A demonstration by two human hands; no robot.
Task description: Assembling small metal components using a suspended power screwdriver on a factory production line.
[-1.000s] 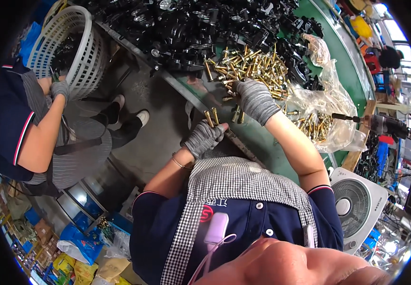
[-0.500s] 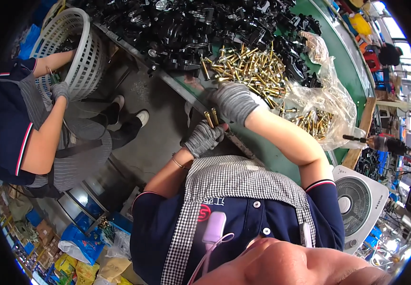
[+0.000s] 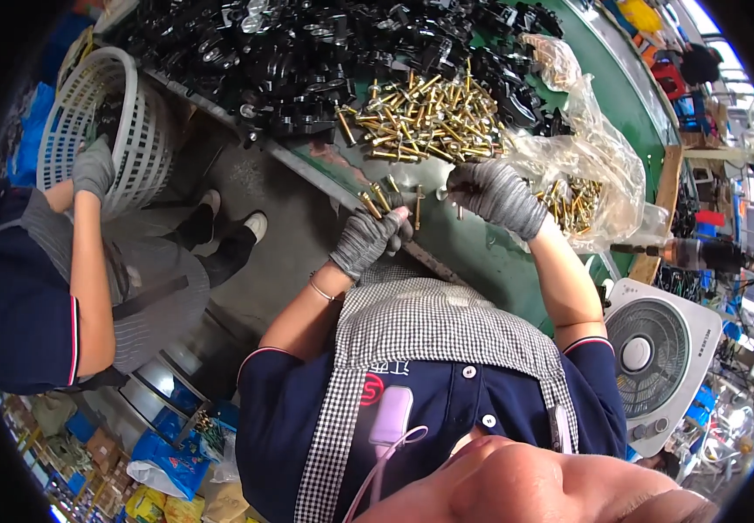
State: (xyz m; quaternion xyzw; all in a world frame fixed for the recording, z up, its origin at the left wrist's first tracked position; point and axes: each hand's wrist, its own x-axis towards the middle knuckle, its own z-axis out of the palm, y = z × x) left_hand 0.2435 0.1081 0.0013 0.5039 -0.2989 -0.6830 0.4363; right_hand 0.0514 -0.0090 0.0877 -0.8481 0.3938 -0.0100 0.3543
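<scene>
My left hand (image 3: 365,241), in a grey knit glove, is closed around gold-coloured bolts (image 3: 370,205) whose ends stick up past its fingers. Another bolt (image 3: 418,209) stands upright close to its fingertips; whether it is gripped I cannot tell. My right hand (image 3: 501,199), also gloved, hangs over the green table (image 3: 516,283) with its fingers curled together. What lies in its fingers is hidden. Just beyond it is a heap of gold-coloured bolts (image 3: 434,118). More bolts lie in a clear plastic bag (image 3: 612,131) right of this hand.
Black metal parts (image 3: 298,65) are piled across the table's far side. A white slatted basket (image 3: 133,96) stands at left, with a co-worker's gloved hand (image 3: 94,167) at it. At right are a box fan (image 3: 647,349) and a dark power tool (image 3: 699,254).
My right hand has moved right, away from my left hand, and its fingers have curled. More bolts now show at my left fingertips. The co-worker's gloved hand has shifted at the basket.
</scene>
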